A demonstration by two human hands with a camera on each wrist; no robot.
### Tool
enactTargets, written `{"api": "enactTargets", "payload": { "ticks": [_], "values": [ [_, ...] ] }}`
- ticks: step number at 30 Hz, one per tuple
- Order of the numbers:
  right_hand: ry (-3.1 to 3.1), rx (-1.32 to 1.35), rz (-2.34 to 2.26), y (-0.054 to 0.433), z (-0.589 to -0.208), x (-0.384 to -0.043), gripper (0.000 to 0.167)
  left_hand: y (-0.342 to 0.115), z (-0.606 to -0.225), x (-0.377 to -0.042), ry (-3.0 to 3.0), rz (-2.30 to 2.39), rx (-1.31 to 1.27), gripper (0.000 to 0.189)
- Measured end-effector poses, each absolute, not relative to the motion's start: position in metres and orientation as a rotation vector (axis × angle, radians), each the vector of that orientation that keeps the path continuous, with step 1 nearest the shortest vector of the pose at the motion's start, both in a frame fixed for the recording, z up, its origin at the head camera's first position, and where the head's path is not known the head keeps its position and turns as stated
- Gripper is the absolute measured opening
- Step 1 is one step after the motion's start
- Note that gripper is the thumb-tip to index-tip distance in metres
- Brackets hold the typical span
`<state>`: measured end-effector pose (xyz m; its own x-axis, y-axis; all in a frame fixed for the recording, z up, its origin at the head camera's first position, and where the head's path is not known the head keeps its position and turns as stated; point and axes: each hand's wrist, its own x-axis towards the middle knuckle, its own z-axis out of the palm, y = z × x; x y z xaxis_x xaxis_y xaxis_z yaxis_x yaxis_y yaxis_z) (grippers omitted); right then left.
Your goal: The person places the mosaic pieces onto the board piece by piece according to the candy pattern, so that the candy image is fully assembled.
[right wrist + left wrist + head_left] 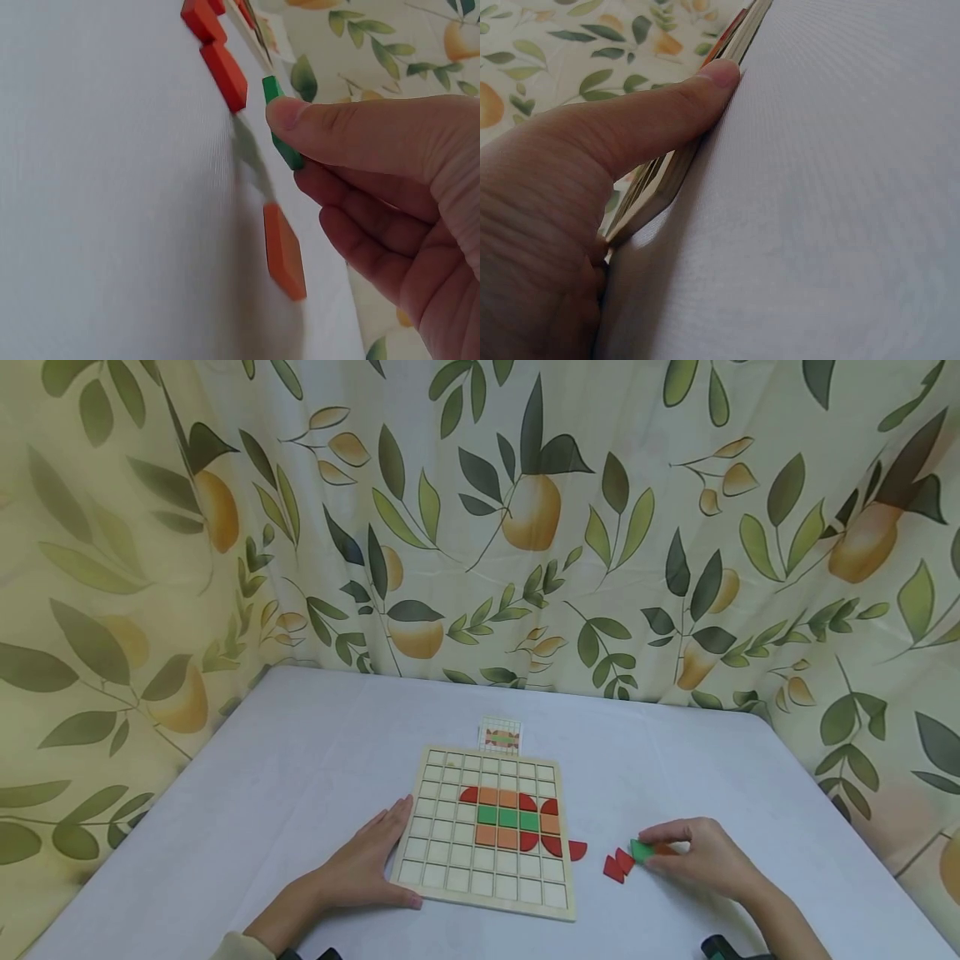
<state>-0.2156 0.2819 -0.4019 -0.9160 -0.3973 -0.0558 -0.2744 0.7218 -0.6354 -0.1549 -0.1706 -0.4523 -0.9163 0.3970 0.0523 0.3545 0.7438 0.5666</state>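
A wooden grid board [435, 852] lies on the table, with red, orange and green pieces filling part of its squares. My left hand [360, 864] rests at its near left corner, fingers along the left side and thumb touching the front edge, as the left wrist view also shows. My right hand [705, 856] pinches a green piece [282, 142] between thumb and fingers, just above the table right of the board. An orange piece [283, 251] lies below that hand. Red pieces [614, 869] lie beside it, and a red quarter-round piece [577, 850] sits at the board's right edge.
Behind the board's far edge lies a small pattern card [501, 737] printed with a coloured grid design. A white cloth [315, 760] covers the table. Curtains [480, 527] with leaves and fruit hang behind and at the sides.
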Motion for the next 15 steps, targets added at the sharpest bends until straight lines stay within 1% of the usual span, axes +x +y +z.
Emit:
{"api": "enactTargets", "payload": {
  "ticks": [15],
  "values": [
    [2.707,-0.642,-1.075,0.240,-0.404,-0.224,0.031,-0.171,-0.451,-0.154,2.853,0.931,0.623,0.127]
  ]
}}
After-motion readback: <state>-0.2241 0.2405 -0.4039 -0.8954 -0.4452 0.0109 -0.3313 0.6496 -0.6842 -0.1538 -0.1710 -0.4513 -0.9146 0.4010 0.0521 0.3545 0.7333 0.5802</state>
